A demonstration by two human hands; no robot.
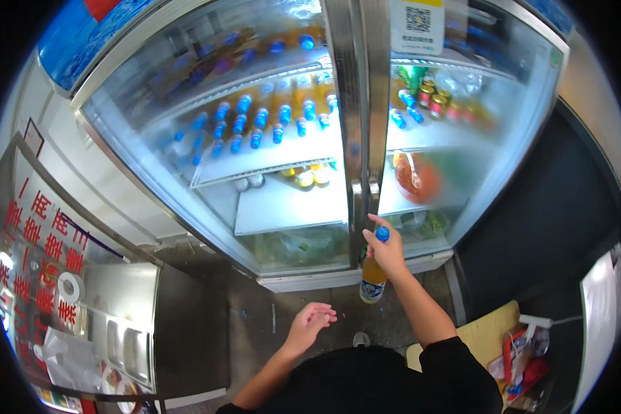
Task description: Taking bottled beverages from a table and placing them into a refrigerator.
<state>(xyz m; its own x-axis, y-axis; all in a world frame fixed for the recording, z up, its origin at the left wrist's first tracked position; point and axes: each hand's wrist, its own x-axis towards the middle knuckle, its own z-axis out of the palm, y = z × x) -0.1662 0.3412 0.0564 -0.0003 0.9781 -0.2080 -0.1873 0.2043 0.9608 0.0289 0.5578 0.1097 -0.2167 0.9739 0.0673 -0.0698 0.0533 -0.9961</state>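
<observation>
A glass bottle of orange-yellow drink (372, 282) with a blue cap and a blue-and-white label hangs upright in my right hand (387, 248), which holds it near the neck. The index finger of that hand points up, close to the door handles of a glass-door display fridge (359, 129). Both fridge doors look closed. My left hand (310, 322) is held lower and to the left, over the floor, with its fingers loosely curved and nothing in it. Behind the left door stand rows of blue-capped bottles (261, 118) on a lit shelf.
Red-topped jars (438, 105) and a tub of red food (413, 178) are behind the right door. A glass-fronted counter (108, 290) with red lettering stands at the left. At lower right, a wooden surface (484, 334) holds assorted items.
</observation>
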